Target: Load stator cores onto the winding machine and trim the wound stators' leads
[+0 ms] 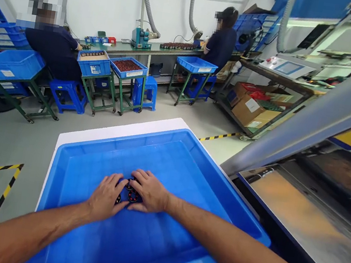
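Several small round black parts (pixel 133 195) with orange-red marks sit together low in a large blue tray (pixel 186 168). My left hand (pixel 105 196) curls round their left side, fingers forward and thumb pointing inward. From the right, my right hand (pixel 151 193) closes round the same cluster, its fingers over the far side and its thumb near the front. Both hands partly cover the parts, so their exact kind and number are hidden. Whether the parts touch the tray floor I cannot tell.
The tray rests on a white surface (pixel 119 128). Close on the right stands a machine with a slanted grey post (pixel 306 107) and a metal bed (pixel 301 218). Two seated people work at a far bench (pixel 161 50), near wheeled stands with blue bins (pixel 196 65).
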`<control>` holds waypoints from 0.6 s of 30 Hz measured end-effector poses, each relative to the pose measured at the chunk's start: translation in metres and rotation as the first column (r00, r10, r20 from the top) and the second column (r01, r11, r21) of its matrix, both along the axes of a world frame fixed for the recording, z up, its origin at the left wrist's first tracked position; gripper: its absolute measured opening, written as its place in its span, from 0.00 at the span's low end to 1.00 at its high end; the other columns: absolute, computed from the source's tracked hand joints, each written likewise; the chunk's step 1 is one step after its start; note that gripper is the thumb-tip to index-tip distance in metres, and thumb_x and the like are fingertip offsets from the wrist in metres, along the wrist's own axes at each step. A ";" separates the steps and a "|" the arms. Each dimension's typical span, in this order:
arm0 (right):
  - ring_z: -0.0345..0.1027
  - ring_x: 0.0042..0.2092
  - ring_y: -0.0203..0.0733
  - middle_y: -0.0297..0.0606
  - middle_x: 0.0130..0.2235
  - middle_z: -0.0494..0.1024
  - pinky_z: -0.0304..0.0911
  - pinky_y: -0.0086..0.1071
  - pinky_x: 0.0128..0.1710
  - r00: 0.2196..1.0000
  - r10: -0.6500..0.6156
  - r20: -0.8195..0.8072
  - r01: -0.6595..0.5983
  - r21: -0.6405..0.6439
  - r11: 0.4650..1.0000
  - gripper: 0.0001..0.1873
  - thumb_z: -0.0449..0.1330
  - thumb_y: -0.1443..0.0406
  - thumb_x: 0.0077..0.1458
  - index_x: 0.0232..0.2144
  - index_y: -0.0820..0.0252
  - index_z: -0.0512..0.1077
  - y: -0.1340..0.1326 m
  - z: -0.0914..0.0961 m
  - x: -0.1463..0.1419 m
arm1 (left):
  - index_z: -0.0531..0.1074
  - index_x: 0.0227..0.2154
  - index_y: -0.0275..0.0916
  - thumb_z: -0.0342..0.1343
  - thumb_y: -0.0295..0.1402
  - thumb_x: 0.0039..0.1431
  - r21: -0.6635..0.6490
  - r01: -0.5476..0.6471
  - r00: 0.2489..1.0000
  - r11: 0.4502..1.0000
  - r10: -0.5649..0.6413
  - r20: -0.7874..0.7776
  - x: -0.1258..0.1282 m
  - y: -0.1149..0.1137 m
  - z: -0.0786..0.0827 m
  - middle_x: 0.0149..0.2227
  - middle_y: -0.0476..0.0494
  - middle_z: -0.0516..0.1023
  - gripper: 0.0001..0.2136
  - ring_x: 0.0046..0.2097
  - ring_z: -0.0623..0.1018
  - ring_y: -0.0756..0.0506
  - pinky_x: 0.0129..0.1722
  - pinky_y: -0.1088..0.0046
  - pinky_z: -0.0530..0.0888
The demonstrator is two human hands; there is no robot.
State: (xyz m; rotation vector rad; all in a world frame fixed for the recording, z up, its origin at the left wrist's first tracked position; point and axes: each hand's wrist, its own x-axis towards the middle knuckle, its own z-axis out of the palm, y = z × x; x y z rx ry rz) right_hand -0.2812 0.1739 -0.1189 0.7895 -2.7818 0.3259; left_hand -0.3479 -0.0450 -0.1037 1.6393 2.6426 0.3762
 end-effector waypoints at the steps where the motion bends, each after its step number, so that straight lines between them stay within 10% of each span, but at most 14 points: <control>1: 0.62 0.52 0.59 0.56 0.52 0.70 0.63 0.50 0.45 1.000 -0.009 -0.013 0.009 -0.011 1.000 0.39 0.50 0.37 0.57 0.50 0.66 0.69 -0.002 -0.004 -0.001 | 0.66 0.57 0.36 0.60 0.36 0.58 -0.004 -0.004 1.000 1.000 0.004 -0.007 0.000 0.002 -0.001 0.57 0.31 0.70 0.25 0.58 0.71 0.31 0.55 0.47 0.71; 11: 0.63 0.47 0.54 0.52 0.49 0.71 0.62 0.46 0.43 0.999 -0.033 -0.016 0.033 0.017 0.999 0.23 0.55 0.55 0.58 0.49 0.65 0.69 0.018 -0.013 0.005 | 0.70 0.55 0.41 0.59 0.35 0.59 -0.063 -0.001 1.000 0.998 -0.001 -0.027 0.000 0.007 0.008 0.54 0.36 0.73 0.20 0.55 0.73 0.34 0.52 0.49 0.74; 18: 0.63 0.50 0.57 0.54 0.55 0.68 0.61 0.51 0.46 0.995 -0.048 0.092 0.041 0.077 0.996 0.28 0.50 0.47 0.63 0.56 0.60 0.67 0.031 -0.001 0.011 | 0.68 0.60 0.47 0.62 0.44 0.57 -0.164 -0.091 0.995 0.982 0.084 -0.053 0.005 -0.008 0.011 0.68 0.32 0.59 0.27 0.66 0.61 0.22 0.57 0.36 0.68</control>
